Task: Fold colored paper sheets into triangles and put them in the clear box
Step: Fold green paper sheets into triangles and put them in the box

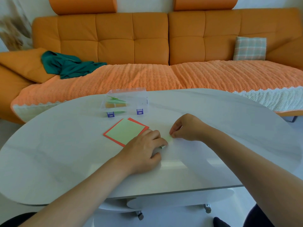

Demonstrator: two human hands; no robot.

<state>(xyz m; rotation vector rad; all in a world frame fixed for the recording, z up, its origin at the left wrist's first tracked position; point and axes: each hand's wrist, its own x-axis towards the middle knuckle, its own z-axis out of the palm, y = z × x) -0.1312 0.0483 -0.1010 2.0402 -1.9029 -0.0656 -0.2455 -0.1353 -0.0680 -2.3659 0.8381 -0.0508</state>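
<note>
A pale green paper (168, 139) lies on the white table (65, 154) between my hands, mostly hidden by them. My left hand (144, 149) presses down on its left part with curled fingers. My right hand (185, 128) pinches its right corner between thumb and fingertips. To the left lies a pale green sheet (125, 131) on top of a red sheet (139, 122). Behind them stands the clear box (126, 102) with blue clasps, holding green and orange folded pieces.
An orange sofa (147, 38) with a textured orange throw runs behind the table. A green cloth (68, 64) and a checked cushion (250, 48) lie on it. The table's near edge runs just below my forearms.
</note>
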